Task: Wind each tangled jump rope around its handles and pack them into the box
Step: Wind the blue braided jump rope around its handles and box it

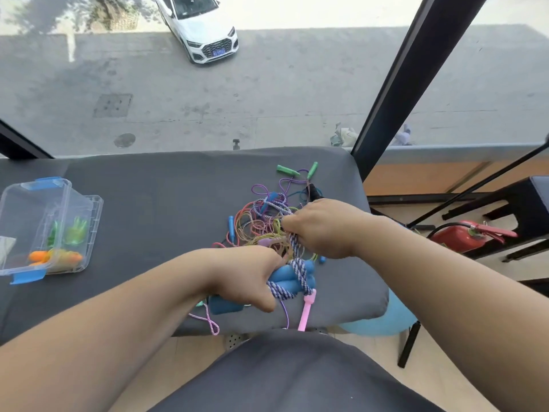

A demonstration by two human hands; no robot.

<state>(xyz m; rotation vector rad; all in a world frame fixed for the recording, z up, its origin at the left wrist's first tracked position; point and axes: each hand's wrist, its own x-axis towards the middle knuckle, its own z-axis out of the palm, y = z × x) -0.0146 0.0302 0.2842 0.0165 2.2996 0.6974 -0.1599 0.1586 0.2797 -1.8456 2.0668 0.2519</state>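
Note:
My left hand [249, 276] grips a pair of blue handles [292, 278] near the table's front edge, with a few turns of blue-and-white braided rope [297, 267] wound round them. My right hand [320, 230] pinches the same braided rope just above the handles, at the near side of a tangled pile of coloured ropes [264, 224]. Two green handles [297, 171] lie beyond the pile. A pink handle [307, 310] hangs over the front edge. The clear plastic box [89, 233] stands open at the left, holding wound ropes with green and orange handles.
The table is covered with a grey cloth [166, 203]. A window fills the far side, with a dark frame post [395, 99] at the table's right corner. To the right on the floor are a red fire extinguisher [457, 237] and a dark stool [523, 209].

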